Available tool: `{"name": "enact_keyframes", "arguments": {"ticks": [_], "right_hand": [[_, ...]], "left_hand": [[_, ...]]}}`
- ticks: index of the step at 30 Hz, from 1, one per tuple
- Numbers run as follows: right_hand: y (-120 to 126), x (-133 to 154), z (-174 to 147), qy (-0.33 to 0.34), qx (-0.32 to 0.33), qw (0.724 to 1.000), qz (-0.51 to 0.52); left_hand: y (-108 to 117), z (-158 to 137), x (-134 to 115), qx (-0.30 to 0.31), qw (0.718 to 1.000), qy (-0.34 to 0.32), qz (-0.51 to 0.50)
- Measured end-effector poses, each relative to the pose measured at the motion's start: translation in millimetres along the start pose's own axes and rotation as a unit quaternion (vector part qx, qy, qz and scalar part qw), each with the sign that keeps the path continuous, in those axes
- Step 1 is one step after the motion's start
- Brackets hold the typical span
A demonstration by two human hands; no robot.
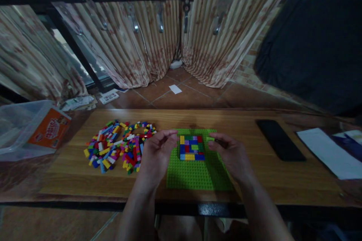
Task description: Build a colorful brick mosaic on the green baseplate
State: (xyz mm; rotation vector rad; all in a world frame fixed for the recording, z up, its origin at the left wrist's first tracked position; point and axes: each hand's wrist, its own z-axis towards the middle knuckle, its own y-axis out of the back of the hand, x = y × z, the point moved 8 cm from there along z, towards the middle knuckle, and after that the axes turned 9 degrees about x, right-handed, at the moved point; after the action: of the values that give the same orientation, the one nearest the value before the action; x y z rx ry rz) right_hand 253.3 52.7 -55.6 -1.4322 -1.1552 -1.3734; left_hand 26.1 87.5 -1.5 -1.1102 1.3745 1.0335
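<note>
A green studded baseplate (195, 177) lies on the wooden table in front of me. On its upper middle sits a roughly square build of toy bricks (192, 157) in yellow, blue, red, purple and green, with a lime brick near its centre. My left hand (158, 154) hovers at the build's left side, thumb and forefinger pinched together; anything between them is too small to make out. On the other side, my right hand (230, 152) is pinched over the plate's right part. Lime green shows at its fingertips, but I cannot tell whether that is a brick or the plate.
A large heap of loose mixed bricks (106, 146) spreads left of my left hand. Farther left stands a clear plastic bin (22, 131) with an orange label. To the right lie a black flat phone-like slab (279, 141) and white paper (330, 150). Curtains (152, 52) hang beyond the table.
</note>
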Motion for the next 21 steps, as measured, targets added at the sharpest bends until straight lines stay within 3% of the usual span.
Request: {"name": "enact_keyframes", "arguments": {"ticks": [3, 8, 14, 21], "right_hand": [[-5.8, -4.6, -0.5, -0.015, 0.039, 0.999, -0.005], [-16.0, -1.1, -2.8, 0.024, 0.076, 0.994, -0.075], [-39.2, 11.3, -9.2, 0.104, 0.089, 0.968, -0.209], [-60.0, 17.3, -15.7, 0.168, 0.024, 0.923, -0.345]], "left_hand": [[-8.7, 0.6, 3.4, 0.036, 0.988, 0.010, 0.151], [-19.1, -0.8, 13.4, 0.073, 0.932, 0.027, 0.353], [-22.3, -2.6, 20.2, 0.093, 0.906, 0.043, 0.411], [-25.4, -5.1, 26.1, 0.125, 0.886, 0.056, 0.442]]}}
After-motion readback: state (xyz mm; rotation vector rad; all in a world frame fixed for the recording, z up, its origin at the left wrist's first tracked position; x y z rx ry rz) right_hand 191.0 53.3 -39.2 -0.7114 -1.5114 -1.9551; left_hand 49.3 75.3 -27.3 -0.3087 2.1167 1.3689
